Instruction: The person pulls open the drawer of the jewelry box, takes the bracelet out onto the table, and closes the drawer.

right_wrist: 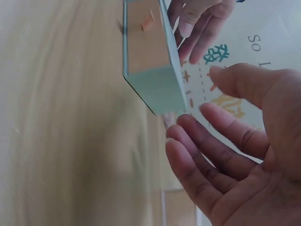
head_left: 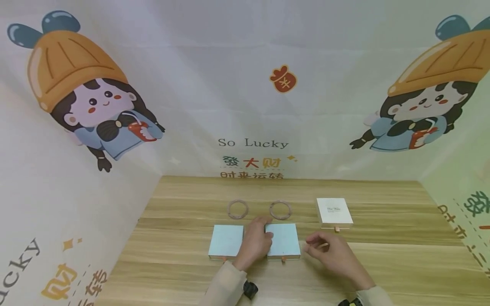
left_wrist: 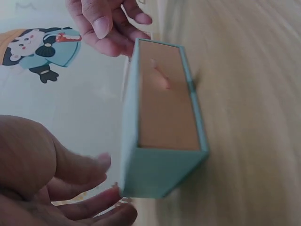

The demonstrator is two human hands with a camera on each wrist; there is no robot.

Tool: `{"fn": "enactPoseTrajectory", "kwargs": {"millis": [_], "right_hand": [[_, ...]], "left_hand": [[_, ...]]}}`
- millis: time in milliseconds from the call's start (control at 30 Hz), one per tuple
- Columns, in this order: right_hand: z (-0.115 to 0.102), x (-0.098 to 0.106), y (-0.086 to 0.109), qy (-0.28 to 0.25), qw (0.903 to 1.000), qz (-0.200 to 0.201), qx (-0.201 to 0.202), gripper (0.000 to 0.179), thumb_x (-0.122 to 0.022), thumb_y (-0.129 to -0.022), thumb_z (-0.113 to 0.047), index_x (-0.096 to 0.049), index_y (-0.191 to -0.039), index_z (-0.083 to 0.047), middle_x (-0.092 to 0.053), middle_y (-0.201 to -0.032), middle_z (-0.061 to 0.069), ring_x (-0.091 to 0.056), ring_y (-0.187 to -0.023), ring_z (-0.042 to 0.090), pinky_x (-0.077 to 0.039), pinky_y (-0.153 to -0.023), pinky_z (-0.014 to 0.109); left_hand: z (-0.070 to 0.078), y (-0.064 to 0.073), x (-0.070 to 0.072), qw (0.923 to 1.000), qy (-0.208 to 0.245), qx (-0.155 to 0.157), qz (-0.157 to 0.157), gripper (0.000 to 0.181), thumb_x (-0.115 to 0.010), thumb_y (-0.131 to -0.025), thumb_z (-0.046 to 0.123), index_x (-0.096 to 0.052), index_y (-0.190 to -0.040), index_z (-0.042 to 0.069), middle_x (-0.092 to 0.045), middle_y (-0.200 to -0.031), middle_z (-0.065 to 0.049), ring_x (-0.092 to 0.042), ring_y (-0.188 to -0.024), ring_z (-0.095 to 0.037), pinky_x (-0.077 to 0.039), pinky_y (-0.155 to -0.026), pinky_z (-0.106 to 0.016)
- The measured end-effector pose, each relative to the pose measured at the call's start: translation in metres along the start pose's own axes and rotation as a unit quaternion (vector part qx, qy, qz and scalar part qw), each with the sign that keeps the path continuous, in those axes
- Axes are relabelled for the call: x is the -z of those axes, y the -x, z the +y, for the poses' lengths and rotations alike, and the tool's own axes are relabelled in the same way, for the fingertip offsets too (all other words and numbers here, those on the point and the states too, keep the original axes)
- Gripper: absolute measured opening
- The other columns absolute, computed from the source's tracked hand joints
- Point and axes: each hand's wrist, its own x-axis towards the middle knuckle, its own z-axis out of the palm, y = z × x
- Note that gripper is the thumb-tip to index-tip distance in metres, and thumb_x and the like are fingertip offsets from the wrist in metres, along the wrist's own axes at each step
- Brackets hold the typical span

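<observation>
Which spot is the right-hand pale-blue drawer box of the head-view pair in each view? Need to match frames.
Head: lower middle, just right of centre, pale-blue drawer box seen from above.
Left wrist: middle of frame, tan drawer front facing camera.
Right wrist: top, near centre, cut off by the upper edge.
Shared landmark: the small orange-pink pull tab on its drawer front.

Both hands were bare. Just behind the left hand (head_left: 255,240), a pale beige sleeve (head_left: 226,282) closed round the wrist, its cloth plain and softly creased. A small, rounded black device (head_left: 250,289) sat at that cuff, on the side toward the other arm. Behind the right hand (head_left: 331,255) came a matching beige cuff (head_left: 373,296), with a dark, yellow-marked device (head_left: 350,302) beside it, partly cut off.
</observation>
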Motion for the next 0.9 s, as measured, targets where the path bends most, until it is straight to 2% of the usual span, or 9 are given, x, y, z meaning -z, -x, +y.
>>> {"fn": "enactPoseTrajectory", "kwargs": {"millis": [167,267,367,533,600,733,900], "right_hand": [[0.001,0.016,-0.002,0.048,0.9969,0.041,0.046,0.039,-0.08,-0.09,-0.028,-0.07,-0.121,-0.007,-0.073,-0.119,0.008,-0.069,-0.108,0.026,-0.06,-0.089,0.039],[0.004,0.024,-0.003,0.083,0.9904,0.079,0.077,0.047,-0.082,-0.088,-0.026,-0.067,-0.129,-0.008,-0.069,-0.129,0.013,-0.066,-0.115,0.034,-0.058,-0.093,0.052],[0.01,0.032,-0.004,0.095,0.9854,0.108,0.091,0.054,-0.083,-0.087,-0.023,-0.063,-0.134,-0.006,-0.062,-0.139,0.02,-0.06,-0.123,0.043,-0.052,-0.098,0.062],[0.02,0.044,-0.008,0.102,0.9838,0.131,0.068,0.063,-0.081,-0.088,-0.026,-0.055,-0.141,-0.003,-0.049,-0.15,0.029,-0.042,-0.137,0.055,-0.038,-0.103,0.077],[0.024,0.047,-0.01,0.103,0.9839,0.135,0.055,0.067,-0.081,-0.088,-0.026,-0.052,-0.144,-0.002,-0.045,-0.152,0.032,-0.04,-0.137,0.058,-0.037,-0.103,0.079],[0.031,0.052,-0.013,0.098,0.985,0.139,0.028,0.072,-0.079,-0.09,-0.026,-0.046,-0.147,0.003,-0.039,-0.153,0.036,-0.037,-0.137,0.06,-0.036,-0.104,0.079],[0.04,0.056,-0.015,0.082,0.9865,0.14,-0.023,0.079,-0.077,-0.092,-0.029,-0.039,-0.15,0.009,-0.039,-0.15,0.038,-0.042,-0.133,0.058,-0.04,-0.103,0.074]], "left_hand": [[0.017,-0.01,0.0,0.9989,-0.019,-0.041,0.012,0.05,-0.074,-0.093,0.014,-0.059,-0.139,0.002,-0.06,-0.139,-0.017,-0.056,-0.131,-0.038,-0.05,-0.108,-0.054],[0.03,-0.02,-0.003,0.9986,-0.006,-0.052,-0.002,0.055,-0.075,-0.094,0.026,-0.058,-0.142,0.006,-0.056,-0.145,-0.014,-0.053,-0.136,-0.035,-0.048,-0.111,-0.052],[0.044,-0.033,-0.006,0.9981,0.01,-0.051,-0.033,0.059,-0.072,-0.096,0.036,-0.055,-0.146,0.01,-0.052,-0.15,-0.011,-0.049,-0.14,-0.034,-0.045,-0.114,-0.054],[0.061,-0.055,-0.016,0.9963,0.024,-0.025,-0.078,0.066,-0.069,-0.094,0.051,-0.052,-0.15,0.02,-0.048,-0.157,-0.006,-0.044,-0.146,-0.033,-0.039,-0.117,-0.059],[0.065,-0.064,-0.02,0.9951,0.039,-0.011,-0.091,0.066,-0.069,-0.094,0.053,-0.052,-0.15,0.023,-0.048,-0.158,-0.004,-0.045,-0.146,-0.032,-0.04,-0.116,-0.059],[0.07,-0.081,-0.027,0.9891,0.087,0.013,-0.119,0.065,-0.068,-0.094,0.053,-0.053,-0.15,0.026,-0.051,-0.156,0.0,-0.046,-0.145,-0.027,-0.044,-0.114,-0.054],[0.071,-0.104,-0.035,0.9793,0.14,0.031,-0.142,0.063,-0.07,-0.095,0.046,-0.052,-0.15,0.022,-0.055,-0.152,0.0,-0.047,-0.144,-0.025,-0.045,-0.115,-0.048]]}}
